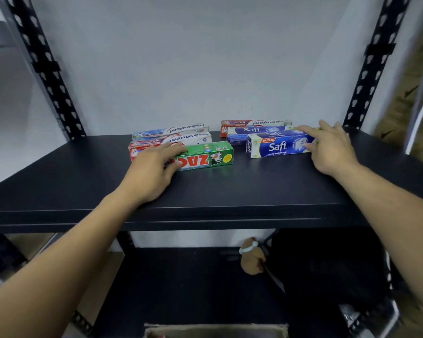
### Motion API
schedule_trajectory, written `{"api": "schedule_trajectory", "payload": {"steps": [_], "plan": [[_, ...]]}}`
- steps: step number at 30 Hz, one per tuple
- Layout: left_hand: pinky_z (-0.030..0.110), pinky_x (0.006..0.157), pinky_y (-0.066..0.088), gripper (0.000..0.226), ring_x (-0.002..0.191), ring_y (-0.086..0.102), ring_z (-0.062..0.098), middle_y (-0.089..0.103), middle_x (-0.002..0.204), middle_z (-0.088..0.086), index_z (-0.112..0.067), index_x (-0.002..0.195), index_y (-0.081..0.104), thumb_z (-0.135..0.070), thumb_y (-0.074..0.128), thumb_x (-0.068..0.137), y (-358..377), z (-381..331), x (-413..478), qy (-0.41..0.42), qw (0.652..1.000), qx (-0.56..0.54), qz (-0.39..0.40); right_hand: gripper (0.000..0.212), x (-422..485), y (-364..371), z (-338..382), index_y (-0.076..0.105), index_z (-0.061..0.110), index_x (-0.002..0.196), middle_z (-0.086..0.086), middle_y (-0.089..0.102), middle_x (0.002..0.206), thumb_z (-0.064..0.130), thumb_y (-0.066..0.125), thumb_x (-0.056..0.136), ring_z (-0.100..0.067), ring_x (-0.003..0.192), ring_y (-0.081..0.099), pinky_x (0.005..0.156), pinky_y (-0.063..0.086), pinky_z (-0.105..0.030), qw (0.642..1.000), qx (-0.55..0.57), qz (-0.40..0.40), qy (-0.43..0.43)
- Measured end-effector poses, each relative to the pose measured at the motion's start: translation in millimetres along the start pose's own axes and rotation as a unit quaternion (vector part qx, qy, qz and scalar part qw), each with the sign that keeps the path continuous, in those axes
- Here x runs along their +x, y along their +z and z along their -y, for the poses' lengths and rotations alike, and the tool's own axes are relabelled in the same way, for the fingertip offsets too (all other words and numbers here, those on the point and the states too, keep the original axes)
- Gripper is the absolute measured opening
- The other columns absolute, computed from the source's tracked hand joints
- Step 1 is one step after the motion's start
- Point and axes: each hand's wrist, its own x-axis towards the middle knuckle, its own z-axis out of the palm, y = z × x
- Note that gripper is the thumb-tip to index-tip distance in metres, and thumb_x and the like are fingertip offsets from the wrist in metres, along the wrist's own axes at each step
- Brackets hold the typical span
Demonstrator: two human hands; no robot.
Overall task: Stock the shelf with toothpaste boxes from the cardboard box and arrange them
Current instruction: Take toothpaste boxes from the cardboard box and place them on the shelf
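Clasping the green box (205, 156) with the left hand (152, 172), the blue Safi box (276, 145) with the right hand (332, 147); risking skewed rear boxes (181, 130) if shoved back hard.

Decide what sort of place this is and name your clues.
Probably a shop stockroom or storeroom: a dark metal shelf on slotted uprights against a bare wall, toothpaste boxes laid out in groups, and a cardboard box below.

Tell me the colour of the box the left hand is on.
The box is green with white-outlined red lettering, under the left hand; head view shows it.
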Motion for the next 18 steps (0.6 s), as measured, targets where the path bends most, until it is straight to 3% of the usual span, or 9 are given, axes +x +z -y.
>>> {"api": "schedule_trajectory", "payload": {"steps": [8,12,18], "plan": [[0.023,0.107,0.028,0.04,0.135,0.048,0.024,0.057,0.141,0.001,-0.019,0.136,0.06,-0.019,0.063,0.096,-1,-2,0,0.008,1.0,-0.006,-0.011,0.049,-8,-9,9,0.043,0.029,0.145,-0.017,0.035,0.152,0.02,0.053,0.098,-0.042,0.139,0.024,0.116,0.022,-0.054,0.999,-0.03,-0.01,0.0],[0.035,0.113,0.035,0.042,0.137,0.046,0.022,0.057,0.142,0.0,-0.024,0.137,0.059,-0.026,0.064,0.096,-2,-3,-4,-0.007,1.0,0.01,-0.014,0.048,-22,-20,18,0.045,0.024,0.145,-0.014,0.035,0.153,0.024,0.054,0.098,-0.037,0.143,0.022,0.118,0.022,-0.047,1.0,-0.009,-0.013,-0.01],[0.036,0.096,0.047,0.039,0.118,0.059,0.021,0.066,0.13,-0.001,-0.024,0.129,0.064,-0.035,0.065,0.092,-10,-12,-13,-0.031,0.998,0.046,-0.035,0.043,-51,-39,31,0.057,0.018,0.136,-0.014,0.045,0.147,0.029,0.06,0.094,-0.037,0.136,0.032,0.113,0.03,-0.047,0.999,-0.009,-0.008,-0.032]]}}
